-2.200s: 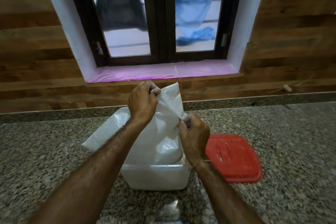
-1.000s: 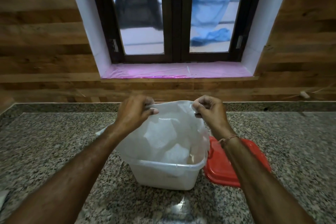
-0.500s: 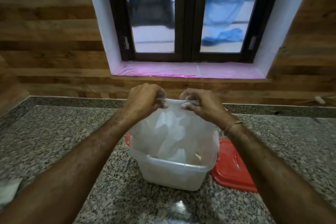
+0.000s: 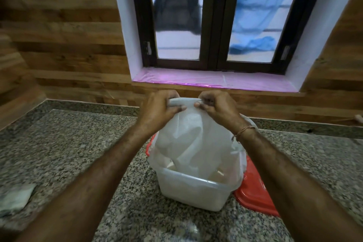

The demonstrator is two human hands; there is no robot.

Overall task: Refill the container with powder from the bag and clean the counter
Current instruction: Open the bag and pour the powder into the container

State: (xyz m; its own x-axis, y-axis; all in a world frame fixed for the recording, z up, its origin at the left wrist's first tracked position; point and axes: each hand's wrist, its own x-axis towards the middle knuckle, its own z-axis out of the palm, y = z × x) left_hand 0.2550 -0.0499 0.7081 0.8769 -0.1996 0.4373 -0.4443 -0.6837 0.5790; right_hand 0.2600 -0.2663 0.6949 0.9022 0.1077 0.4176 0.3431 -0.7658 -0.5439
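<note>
A cloth (image 4: 14, 199) lies unused at left on the counter (image 4: 68, 153). My left hand (image 4: 159, 110) and right hand (image 4: 218, 109) pinch the upturned bag (image 4: 194, 141) above the container (image 4: 188, 188); lid (image 4: 253, 192) off at right. Emptying seems nearly done; closing and wiping remain.

Both bare forearms reach forward; the left hand (image 4: 159, 108) and right hand (image 4: 218, 107) are raised close together, fingers pinched closed, knuckles up.

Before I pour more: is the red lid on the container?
No, the red lid lies on the counter behind the open container.
</note>
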